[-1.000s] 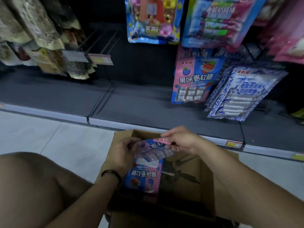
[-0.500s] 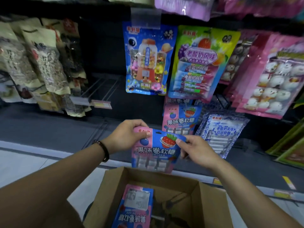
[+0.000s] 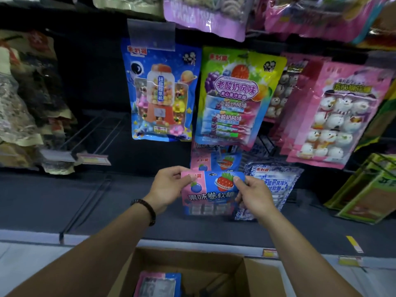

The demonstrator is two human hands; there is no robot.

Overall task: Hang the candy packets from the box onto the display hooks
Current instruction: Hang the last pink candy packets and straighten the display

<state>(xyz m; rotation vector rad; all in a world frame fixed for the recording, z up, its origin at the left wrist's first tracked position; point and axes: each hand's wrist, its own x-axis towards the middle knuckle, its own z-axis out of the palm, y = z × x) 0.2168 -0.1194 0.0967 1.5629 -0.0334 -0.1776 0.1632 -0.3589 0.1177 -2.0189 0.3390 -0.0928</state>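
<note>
Person's arms. The left forearm (image 3: 96,254) and right forearm (image 3: 304,256) are bare to the frame's edge. One worn item — a dark beaded bracelet (image 3: 146,210) of small round beads in a single strand, circling the wrist just behind the left hand (image 3: 169,187); the right hand (image 3: 255,198) is bare.

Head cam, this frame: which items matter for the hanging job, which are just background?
Job: pink-and-blue candy packet, pinched by left hand and right hand; matching hung packets behind it; cardboard box; spare packet inside it.
Background: gumball-machine candy bag; yogurt candy bag; snowman candy bag; blue-and-white packets; bracelet.
</note>
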